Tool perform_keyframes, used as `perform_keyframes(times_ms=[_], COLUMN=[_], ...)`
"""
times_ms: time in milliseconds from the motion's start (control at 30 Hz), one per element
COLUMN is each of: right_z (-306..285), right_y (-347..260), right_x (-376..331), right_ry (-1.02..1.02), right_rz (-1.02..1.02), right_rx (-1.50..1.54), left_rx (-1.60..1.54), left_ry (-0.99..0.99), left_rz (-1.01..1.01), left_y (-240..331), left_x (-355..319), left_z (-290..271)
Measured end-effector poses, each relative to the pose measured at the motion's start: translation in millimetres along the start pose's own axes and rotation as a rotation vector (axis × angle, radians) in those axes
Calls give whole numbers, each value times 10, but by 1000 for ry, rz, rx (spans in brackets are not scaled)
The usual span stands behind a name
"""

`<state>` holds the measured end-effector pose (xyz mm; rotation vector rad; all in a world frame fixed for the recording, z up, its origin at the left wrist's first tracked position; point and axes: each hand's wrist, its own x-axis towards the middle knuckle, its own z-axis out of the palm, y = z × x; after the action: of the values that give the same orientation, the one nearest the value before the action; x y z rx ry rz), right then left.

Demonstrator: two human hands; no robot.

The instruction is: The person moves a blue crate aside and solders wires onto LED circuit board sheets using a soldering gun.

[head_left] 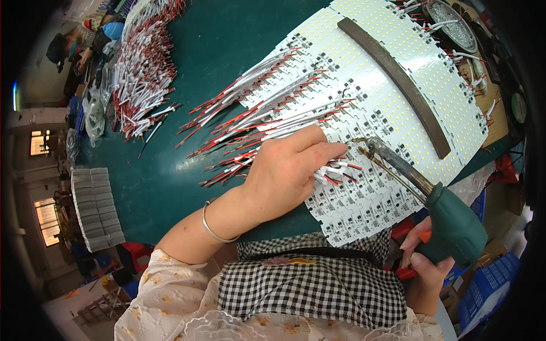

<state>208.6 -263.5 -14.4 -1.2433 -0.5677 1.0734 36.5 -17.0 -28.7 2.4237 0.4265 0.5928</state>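
The soldering gun [446, 219] has a green body and grey metal barrel [401, 166].

The left hand [290, 165] hides part of the thin red-and-white wires [336, 170]. The green plastic soldering gun [455, 224] partly covers the right hand [425, 261]. The top edge cuts off the large heap of loose wires [142, 77].

there were one left hand [287, 167], one right hand [427, 274], one soldering gun [455, 223], one dark bar [400, 84], one bracelet [210, 228], one ribbed grey pad [98, 208], one worktop [156, 184] and two lit windows [46, 221].
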Motion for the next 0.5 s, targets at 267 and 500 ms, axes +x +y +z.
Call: perform_keyframes(times_ms=[267,500], right_z=[30,59], right_y=[39,94], right_x=[64,49], right_ry=[-38,28], right_rz=[-16,-5], right_rx=[2,-57], left_rx=[3,-24], left_ry=[5,-19], left_rz=[-17,-49], left_y=[7,34], left_x=[9,19], left_z=[0,-18])
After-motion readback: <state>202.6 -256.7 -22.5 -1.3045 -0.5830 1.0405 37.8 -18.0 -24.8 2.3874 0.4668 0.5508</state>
